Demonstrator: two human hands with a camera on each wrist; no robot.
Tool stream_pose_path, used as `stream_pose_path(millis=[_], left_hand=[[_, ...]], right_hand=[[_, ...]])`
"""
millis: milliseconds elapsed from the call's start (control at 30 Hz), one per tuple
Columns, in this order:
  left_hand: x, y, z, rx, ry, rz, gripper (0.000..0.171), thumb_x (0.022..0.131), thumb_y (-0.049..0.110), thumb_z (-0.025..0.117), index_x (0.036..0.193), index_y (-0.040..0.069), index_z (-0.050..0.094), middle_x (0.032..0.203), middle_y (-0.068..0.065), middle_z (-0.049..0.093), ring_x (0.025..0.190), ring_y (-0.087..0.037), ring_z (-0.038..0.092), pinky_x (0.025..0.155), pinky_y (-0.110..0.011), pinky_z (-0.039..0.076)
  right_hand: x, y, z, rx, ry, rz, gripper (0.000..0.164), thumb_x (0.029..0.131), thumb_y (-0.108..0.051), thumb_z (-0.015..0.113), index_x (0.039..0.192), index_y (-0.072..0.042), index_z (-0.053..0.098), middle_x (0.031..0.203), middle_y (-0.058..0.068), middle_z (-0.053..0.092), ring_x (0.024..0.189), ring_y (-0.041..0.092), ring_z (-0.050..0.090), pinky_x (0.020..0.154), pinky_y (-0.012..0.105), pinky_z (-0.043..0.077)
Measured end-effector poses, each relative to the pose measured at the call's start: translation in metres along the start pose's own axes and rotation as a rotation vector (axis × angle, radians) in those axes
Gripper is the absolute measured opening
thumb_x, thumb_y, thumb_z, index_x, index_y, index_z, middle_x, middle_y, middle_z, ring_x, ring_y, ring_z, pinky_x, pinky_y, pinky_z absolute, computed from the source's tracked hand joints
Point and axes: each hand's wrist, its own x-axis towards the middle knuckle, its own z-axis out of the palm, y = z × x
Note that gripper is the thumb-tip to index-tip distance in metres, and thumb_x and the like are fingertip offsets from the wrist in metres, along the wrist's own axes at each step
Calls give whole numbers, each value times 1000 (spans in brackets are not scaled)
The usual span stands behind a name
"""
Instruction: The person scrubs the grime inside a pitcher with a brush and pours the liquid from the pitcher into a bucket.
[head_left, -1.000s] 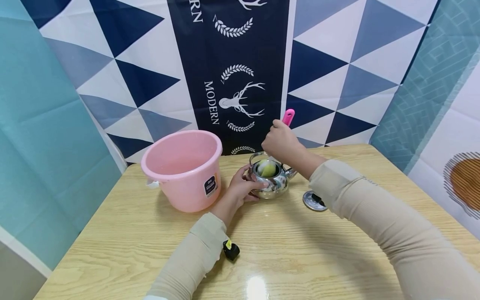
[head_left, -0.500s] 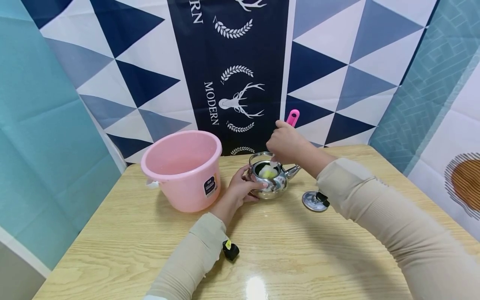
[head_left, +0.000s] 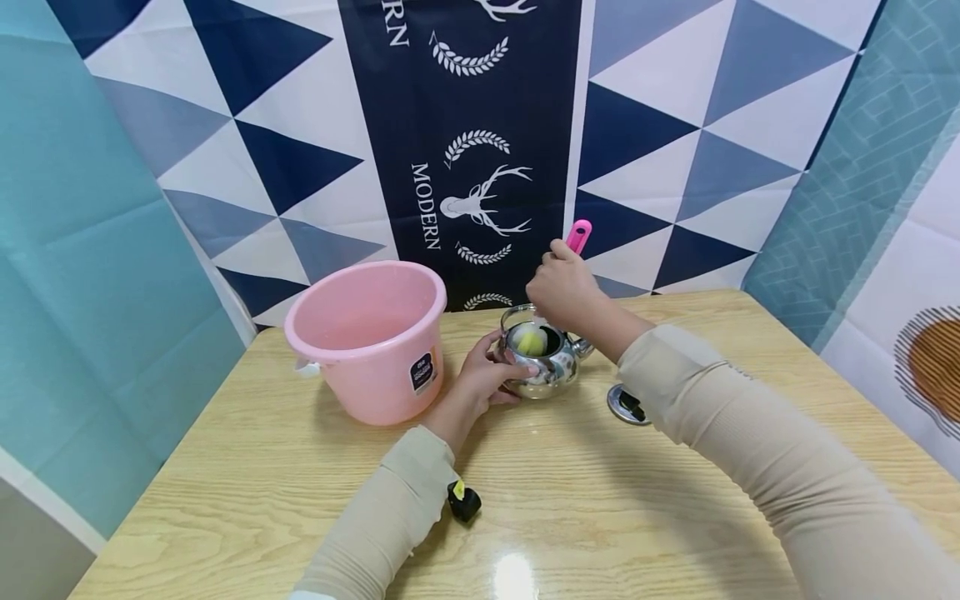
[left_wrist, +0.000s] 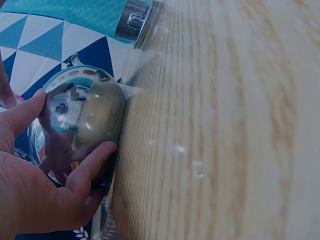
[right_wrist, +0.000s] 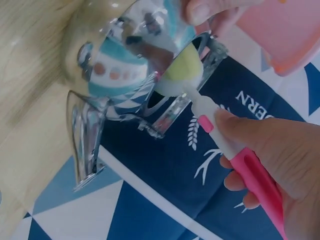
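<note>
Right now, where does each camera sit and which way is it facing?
Head: on the head, facing forward and down at the kettle, bucket and lid; left hand, right hand and both sleeves show.
Left wrist: on that wrist, turned sideways, facing the kettle's side; left hand and a sliver of the right show.
Right wrist: on that wrist, facing along the brush toward the kettle's opening; right hand and part of the left show.
Head and right wrist share the bucket and brush.

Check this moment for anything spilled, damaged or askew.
One oddity: the lettering and deer print on the wall covering run sideways. I see no spill or damage. The lid lies on the table, off the kettle, which fits, as the pink-handled brush is in the opening.
</note>
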Motion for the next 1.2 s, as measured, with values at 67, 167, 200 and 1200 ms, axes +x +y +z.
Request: stream_pose_path(millis=[67, 167, 200, 1200], left_hand=[[0, 0, 1, 0, 2, 1, 88, 72, 3, 86, 145, 29, 45, 126, -12, 48, 90, -28, 64, 69, -49, 59], [1, -1, 1, -3, 8, 4, 87, 72, 2, 86, 144, 29, 46, 127, -12, 47, 91, -29, 64, 67, -48, 59], [2, -2, 1, -4, 10, 5, 87, 72, 2, 86, 144, 29, 46, 128, -13, 47, 91, -29, 64, 67, -48, 59], [-1, 0, 1, -19, 1, 2, 87, 71, 1, 86, 144, 28, 46, 124, -13, 48, 91, -30, 63, 68, -50, 59]], right_hand=[[-1, 3, 3, 22, -10, 23, 27, 84, -40, 74, 73, -15, 70, 73, 1, 65, 75, 23, 52, 84, 41, 27], [-5, 9, 6, 66, -16, 38, 28, 83, -40, 75, 71, -15, 69, 71, 0, 65, 73, 23, 55, 82, 41, 28], [-6, 12, 7, 79, -23, 41, 28, 82, -40, 75, 70, -15, 68, 70, 0, 65, 71, 23, 56, 80, 41, 28], [-19, 3, 2, 201, -40, 122, 30, 80, -42, 78, 68, -16, 69, 60, 0, 60, 62, 23, 56, 74, 41, 30]])
